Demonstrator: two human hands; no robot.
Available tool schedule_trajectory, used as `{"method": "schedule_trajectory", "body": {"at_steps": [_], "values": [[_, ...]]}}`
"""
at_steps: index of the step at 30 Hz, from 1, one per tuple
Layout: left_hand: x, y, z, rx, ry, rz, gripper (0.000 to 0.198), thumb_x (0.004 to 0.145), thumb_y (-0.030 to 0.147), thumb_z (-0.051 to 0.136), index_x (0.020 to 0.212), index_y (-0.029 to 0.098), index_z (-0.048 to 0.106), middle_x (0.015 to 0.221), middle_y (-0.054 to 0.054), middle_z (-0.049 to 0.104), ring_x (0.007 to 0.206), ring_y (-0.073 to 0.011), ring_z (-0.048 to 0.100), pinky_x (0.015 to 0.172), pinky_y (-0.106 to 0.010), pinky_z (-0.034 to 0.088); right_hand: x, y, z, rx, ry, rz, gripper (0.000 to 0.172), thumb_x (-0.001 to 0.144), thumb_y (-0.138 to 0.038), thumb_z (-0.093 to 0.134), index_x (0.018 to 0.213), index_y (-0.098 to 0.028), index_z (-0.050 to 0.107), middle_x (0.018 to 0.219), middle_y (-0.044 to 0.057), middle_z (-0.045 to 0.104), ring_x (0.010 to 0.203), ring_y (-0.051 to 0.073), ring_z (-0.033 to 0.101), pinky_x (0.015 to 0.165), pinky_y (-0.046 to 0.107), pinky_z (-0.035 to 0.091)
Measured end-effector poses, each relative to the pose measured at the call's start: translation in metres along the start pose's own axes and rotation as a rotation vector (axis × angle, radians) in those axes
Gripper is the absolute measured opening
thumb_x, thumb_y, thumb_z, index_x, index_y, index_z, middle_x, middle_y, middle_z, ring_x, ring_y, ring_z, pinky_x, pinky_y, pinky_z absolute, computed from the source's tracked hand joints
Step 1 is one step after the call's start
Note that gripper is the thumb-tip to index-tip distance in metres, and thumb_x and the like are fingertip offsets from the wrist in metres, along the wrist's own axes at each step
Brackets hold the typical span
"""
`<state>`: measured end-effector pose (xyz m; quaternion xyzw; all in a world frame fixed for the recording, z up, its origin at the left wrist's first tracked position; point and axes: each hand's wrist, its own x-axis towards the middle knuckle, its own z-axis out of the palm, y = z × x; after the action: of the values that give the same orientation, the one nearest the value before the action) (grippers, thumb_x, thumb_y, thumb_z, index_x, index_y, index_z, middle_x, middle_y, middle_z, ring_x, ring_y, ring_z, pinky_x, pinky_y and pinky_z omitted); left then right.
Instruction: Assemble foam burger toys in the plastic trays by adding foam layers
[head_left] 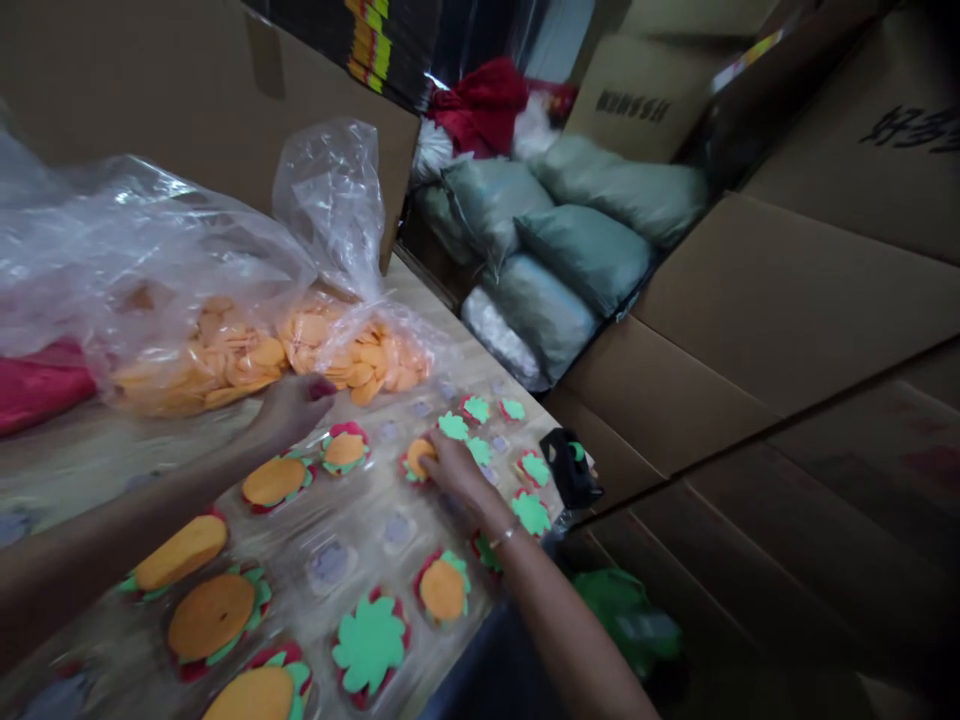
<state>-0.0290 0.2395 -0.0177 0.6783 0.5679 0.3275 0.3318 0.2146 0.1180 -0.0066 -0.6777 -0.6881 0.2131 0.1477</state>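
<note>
Near left, smooth, flat orange discs (212,615) already top scalloped red-and-green layers (260,592); a near green flower (370,643) and several to the far right lack discs, while some places show only grey pieces (328,563). Farther, the right hand (457,468) touches one disc; pinching or pressing, I cannot tell. The left hand (296,408), grip unclear, is beside loose discs (367,368) in crinkled plastic bags (330,190).

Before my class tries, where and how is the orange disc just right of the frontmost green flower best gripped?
Probably by opposite edges of the orange disc, pinched from above: it seems to lie flat on green petals, its round face uncovered.
</note>
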Motion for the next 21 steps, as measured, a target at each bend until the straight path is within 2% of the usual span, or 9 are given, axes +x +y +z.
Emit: {"method": "schedule_trajectory", "body": {"at_steps": [4, 6, 9, 11, 13, 16, 19, 21], "values": [[0.035, 0.021, 0.023, 0.193, -0.139, 0.116, 0.012, 0.069, 0.023, 0.061, 0.074, 0.013, 0.065, 0.073, -0.006, 0.064, 0.08, -0.024, 0.061, 0.076, -0.033, 0.043, -0.005, -0.004, -0.004, -0.235, 0.104, -0.097, 0.027, 0.084, -0.01, 0.051, 0.106, -0.017, 0.062, 0.11, 0.011, 0.063, 0.103, 0.021, 0.056, 0.088, 0.031, 0.044], [0.044, 0.029, 0.037, 0.265, -0.167, 0.106, 0.015, 0.063, 0.027, 0.069, 0.066, 0.014, 0.062, 0.064, -0.006, 0.06, 0.075, -0.0263, 0.061, 0.071, -0.033, 0.042, -0.002, -0.002, -0.008, -0.207, 0.172, -0.131, 0.03, 0.082, -0.012, 0.056, 0.111, -0.015, 0.063, 0.116, 0.013, 0.061, 0.109, 0.023, 0.054, 0.093, 0.032, 0.044], [0.05, 0.029, 0.05, 0.299, -0.154, 0.065, 0.022, 0.062, 0.033, 0.071, 0.06, 0.016, 0.057, 0.059, -0.006, 0.057, 0.073, -0.0277, 0.061, 0.065, -0.031, 0.04, 0.018, -0.001, -0.015, -0.04, 0.242, -0.14, 0.023, 0.084, -0.016, 0.059, 0.106, -0.016, 0.066, 0.107, 0.009, 0.065, 0.1, 0.02, 0.059, 0.089, 0.03, 0.046], [0.054, 0.021, 0.049, 0.27, -0.158, 0.058, 0.025, 0.065, 0.036, 0.071, 0.058, 0.016, 0.057, 0.059, -0.005, 0.056, 0.071, -0.0252, 0.06, 0.063, -0.029, 0.038, 0.046, -0.007, -0.017, 0.029, 0.267, -0.181, 0.017, 0.085, -0.013, 0.054, 0.094, -0.018, 0.068, 0.098, 0.006, 0.068, 0.092, 0.019, 0.061, 0.084, 0.029, 0.047], [0.057, 0.013, 0.042, 0.211, -0.179, 0.064, 0.025, 0.069, 0.037, 0.071, 0.061, 0.016, 0.06, 0.06, -0.003, 0.057, 0.068, -0.0209, 0.058, 0.061, -0.028, 0.037, 0.084, -0.019, -0.014, 0.041, 0.258, -0.248, 0.02, 0.085, -0.01, 0.053, 0.091, -0.019, 0.069, 0.095, 0.005, 0.07, 0.089, 0.019, 0.063, 0.082, 0.028, 0.047], [0.059, 0.007, 0.027, 0.114, -0.205, 0.064, 0.03, 0.08, 0.042, 0.068, 0.069, 0.015, 0.062, 0.062, 0.001, 0.058, 0.063, -0.0153, 0.056, 0.062, -0.027, 0.042, 0.148, -0.042, -0.002, -0.069, 0.214, -0.288, 0.026, 0.088, -0.01, 0.05, 0.104, -0.019, 0.069, 0.108, 0.006, 0.07, 0.099, 0.019, 0.063, 0.086, 0.028, 0.047], [0.056, 0.006, 0.017, 0.046, -0.218, 0.073, 0.038, 0.088, 0.048, 0.062, 0.075, 0.012, 0.061, 0.068, 0.001, 0.059, 0.065, -0.0145, 0.058, 0.064, -0.029, 0.048, 0.195, -0.059, 0.011, -0.161, 0.185, -0.281, 0.028, 0.091, -0.01, 0.048, 0.111, -0.016, 0.067, 0.117, 0.011, 0.068, 0.105, 0.022, 0.062, 0.088, 0.031, 0.047], [0.053, 0.007, 0.015, 0.01, -0.239, 0.086, 0.038, 0.09, 0.048, 0.061, 0.081, 0.011, 0.063, 0.075, 0.0, 0.061, 0.07, -0.0155, 0.06, 0.067, -0.03, 0.051, 0.209, -0.067, 0.018, -0.173, 0.202, -0.261, 0.029, 0.09, -0.007, 0.045, 0.11, -0.01, 0.066, 0.119, 0.019, 0.065, 0.109, 0.027, 0.059, 0.091, 0.038, 0.047]]}}
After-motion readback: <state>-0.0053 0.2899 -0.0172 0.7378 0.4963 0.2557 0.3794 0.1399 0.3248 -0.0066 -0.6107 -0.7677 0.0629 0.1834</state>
